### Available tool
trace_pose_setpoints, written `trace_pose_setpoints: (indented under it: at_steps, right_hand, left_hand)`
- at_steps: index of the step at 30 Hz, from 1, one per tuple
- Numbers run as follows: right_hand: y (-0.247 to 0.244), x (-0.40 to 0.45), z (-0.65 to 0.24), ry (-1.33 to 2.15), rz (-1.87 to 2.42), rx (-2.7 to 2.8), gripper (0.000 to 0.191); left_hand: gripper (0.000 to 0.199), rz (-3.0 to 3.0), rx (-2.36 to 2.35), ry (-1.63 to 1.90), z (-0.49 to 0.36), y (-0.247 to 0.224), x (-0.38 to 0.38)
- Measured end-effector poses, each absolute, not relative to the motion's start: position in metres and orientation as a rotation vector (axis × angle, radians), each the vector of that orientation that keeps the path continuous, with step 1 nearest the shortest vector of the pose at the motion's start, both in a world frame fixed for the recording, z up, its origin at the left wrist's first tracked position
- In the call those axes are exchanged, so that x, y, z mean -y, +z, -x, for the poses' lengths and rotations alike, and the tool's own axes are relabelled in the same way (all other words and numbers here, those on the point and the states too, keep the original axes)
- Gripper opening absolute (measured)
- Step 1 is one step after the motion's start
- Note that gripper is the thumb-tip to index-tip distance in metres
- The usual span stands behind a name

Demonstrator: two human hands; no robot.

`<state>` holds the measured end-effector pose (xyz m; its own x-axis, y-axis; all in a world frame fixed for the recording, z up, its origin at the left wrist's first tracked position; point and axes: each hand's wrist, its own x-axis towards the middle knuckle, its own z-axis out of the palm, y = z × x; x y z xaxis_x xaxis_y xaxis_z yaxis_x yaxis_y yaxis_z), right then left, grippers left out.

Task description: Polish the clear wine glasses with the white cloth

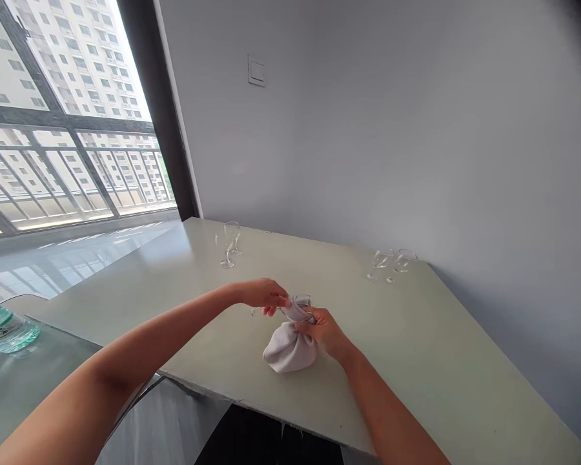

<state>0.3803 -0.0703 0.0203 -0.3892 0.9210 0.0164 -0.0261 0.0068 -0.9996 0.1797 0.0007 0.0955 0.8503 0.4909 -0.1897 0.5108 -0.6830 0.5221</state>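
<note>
A pale grey cloth [290,350] hangs in a bunched fold over the table, just below my hands. Wrapped in its upper part is a clear stemmed glass [302,299], whose rim shows above the fabric. My right hand [323,329] is closed around the cloth and the glass from the right, thumb across the front. From the left, my left hand [265,294] grips the glass with bent fingers. Its fingers and the cloth hide most of the stem.
Clear stemmed glasses [228,248] stand at the table's back left, and more stemmed glasses [401,261] at the back right near the wall. A teal-tinted clear bottle [10,330] lies at far left. The pale table [407,374] has its front edge below me.
</note>
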Motion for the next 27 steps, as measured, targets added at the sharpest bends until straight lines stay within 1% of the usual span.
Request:
trace_pose_setpoints:
  at_steps: [3, 5, 7, 9, 12, 14, 15, 17, 19, 21, 24, 27]
  right_hand:
    - [0.017, 0.066, -0.383, 1.545, 0.918, 1.165, 0.034]
    - [0.016, 0.065, -0.384, 1.523, 0.92, 1.098, 0.037]
    - [0.017, 0.067, -0.382, 1.454, 0.945, 1.207, 0.04]
    - [0.018, 0.071, -0.378, 1.314, 0.969, 1.44, 0.038]
    - [0.017, 0.073, -0.374, 0.968, 0.973, 1.854, 0.026]
    - [0.016, 0.071, -0.376, 0.764, 0.977, 2.002, 0.026]
    - [0.014, 0.068, -0.379, 0.669, 0.996, 2.039, 0.027]
    - [0.013, 0.061, -0.39, 0.47, 1.091, 2.053, 0.031]
    - [0.012, 0.054, -0.404, 0.236, 1.229, 1.989, 0.036]
    - [0.013, 0.051, -0.414, 0.075, 1.319, 1.83, 0.039]
    - [0.018, 0.055, -0.412, -0.076, 1.269, 1.725, 0.041]
    - [0.026, 0.066, -0.391, -0.08, 1.129, 1.949, 0.042]
  left_hand:
    - [0.033, -2.893, -0.891, 0.409, -0.187, 0.085, 0.006]
    - [0.03, -3.067, -0.843, 0.55, -0.19, 0.078, 0.006]
    - [0.03, -3.053, -0.799, 0.542, -0.188, 0.078, 0.004]
    - [0.03, -2.866, -0.821, 0.459, -0.182, 0.084, -0.001]
    - [0.031, -2.375, -0.818, 0.134, -0.169, 0.096, -0.008]
    - [0.035, -2.039, -0.765, -0.056, -0.161, 0.099, -0.009]
    - [0.036, -1.904, -0.746, -0.094, -0.158, 0.098, -0.009]
    - [0.04, -1.723, -0.751, -0.044, -0.155, 0.092, -0.009]
    - [0.045, -1.639, -0.82, 0.095, -0.155, 0.082, -0.009]
    - [0.046, -1.637, -0.945, 0.268, -0.158, 0.071, -0.009]
    - [0.039, -1.735, -1.158, 0.456, -0.169, 0.06, -0.007]
    - [0.029, -1.999, -1.29, 0.425, -0.182, 0.057, 0.003]
